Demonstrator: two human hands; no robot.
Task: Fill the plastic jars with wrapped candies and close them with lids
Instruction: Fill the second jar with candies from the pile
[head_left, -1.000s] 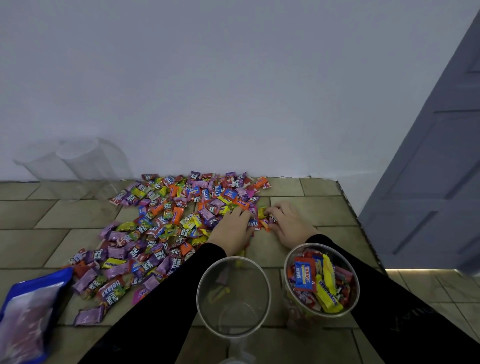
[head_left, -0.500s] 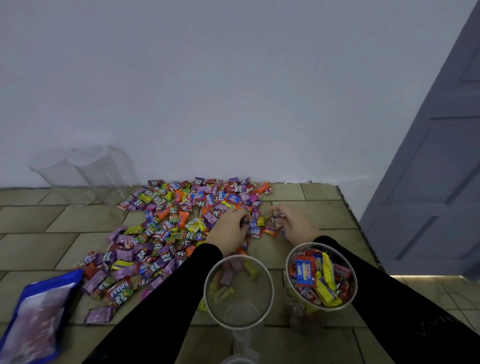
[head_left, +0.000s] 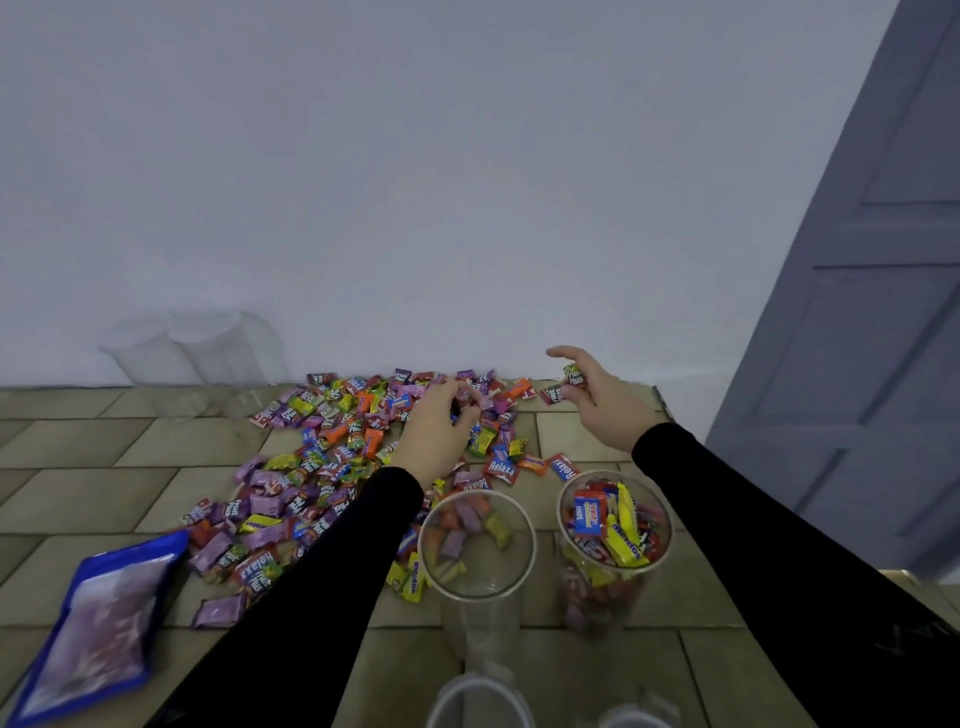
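A wide pile of wrapped candies (head_left: 322, 467) lies on the tiled surface (head_left: 93, 447). An empty clear plastic jar (head_left: 475, 571) stands near me, and right of it a jar full of candies (head_left: 615, 540). My left hand (head_left: 439, 431) is curled down into the far part of the pile, its fingers round some candies. My right hand (head_left: 597, 395) is lifted above the surface's far right corner and pinches a small wrapped candy (head_left: 574, 375) between thumb and fingers.
Clear empty jars (head_left: 192, 348) stand against the white wall at the back left. A blue candy bag (head_left: 98, 618) lies at the lower left. Two white lids (head_left: 467, 701) show at the bottom edge. The surface ends at the right, beside a grey door (head_left: 852, 332).
My right hand has risen off the surface with a candy pinched in it. My left hand has reached farther back into the pile. The view has tilted upward.
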